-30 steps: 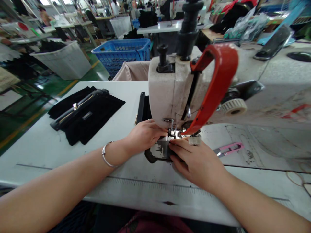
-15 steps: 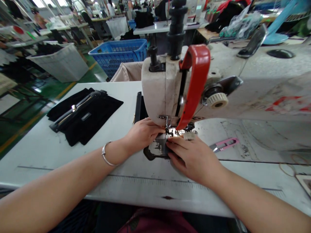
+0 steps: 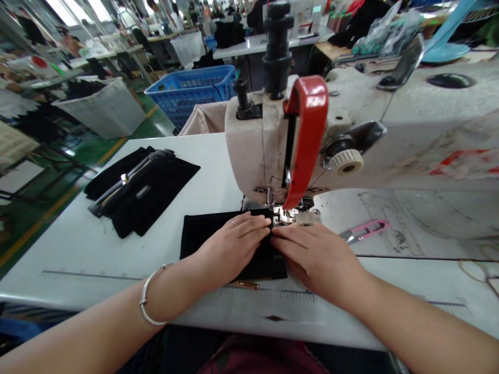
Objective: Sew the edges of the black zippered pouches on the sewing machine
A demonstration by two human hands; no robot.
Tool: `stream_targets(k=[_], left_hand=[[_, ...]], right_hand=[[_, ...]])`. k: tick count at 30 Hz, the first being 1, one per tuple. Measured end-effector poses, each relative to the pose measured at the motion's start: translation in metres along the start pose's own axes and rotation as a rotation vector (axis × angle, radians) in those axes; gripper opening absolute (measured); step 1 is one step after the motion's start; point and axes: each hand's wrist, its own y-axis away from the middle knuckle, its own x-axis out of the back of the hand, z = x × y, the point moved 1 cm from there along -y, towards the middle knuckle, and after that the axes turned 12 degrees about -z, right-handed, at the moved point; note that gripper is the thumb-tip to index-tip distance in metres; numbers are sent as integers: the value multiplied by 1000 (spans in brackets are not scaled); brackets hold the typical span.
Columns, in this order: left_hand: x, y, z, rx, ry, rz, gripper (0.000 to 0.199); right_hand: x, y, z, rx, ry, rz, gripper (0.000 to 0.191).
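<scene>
A black fabric piece (image 3: 202, 231) lies flat on the machine bed, its right edge beside the presser foot (image 3: 278, 217) of the sewing machine (image 3: 249, 140). My left hand (image 3: 237, 241) rests on top of it, fingers stretched out flat and pointing at the foot. My right hand (image 3: 312, 249) lies at the right edge of the fabric, fingers extended and pressing down just in front of the foot; its thumb is mostly hidden. Gold-coloured metal (image 3: 245, 284) shows under the front edge of the fabric.
Left on the table lies a black fabric pouch (image 3: 146, 189) with a metal-trimmed opening. Pink-handled thread snips (image 3: 364, 231) sit right of my right hand. A blue basket (image 3: 191, 91) stands behind the table. The red guard (image 3: 310, 135) hangs in front of the machine head.
The black fabric, mostly hidden behind the machine head before, now lies flat in front of the foot. My left hand has moved from beside the needle onto the fabric.
</scene>
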Motion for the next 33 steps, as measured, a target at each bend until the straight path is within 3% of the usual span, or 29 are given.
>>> stream_targets(k=[4, 11, 15, 19, 23, 29, 33], left_hand=[[-2, -1, 7, -43, -57, -59, 36], [5, -6, 3, -14, 11, -24, 34], [10, 2, 20, 37, 90, -101, 34], [3, 13, 40, 112, 118, 12, 32], [-9, 18, 43, 110, 138, 129, 29], [-9, 18, 37, 77, 153, 96, 29], [-8, 16, 36, 71, 160, 86, 30]], right_hand=[[3, 1, -4, 26, -31, 15, 29], [3, 0, -2, 3, -44, 12, 33], [3, 1, 2, 14, -96, -19, 32], [4, 4, 3, 58, -120, -39, 26], [6, 5, 4, 20, -73, -15, 24], [4, 4, 6, -19, 11, -81, 37], [2, 4, 4, -23, 34, -84, 35]])
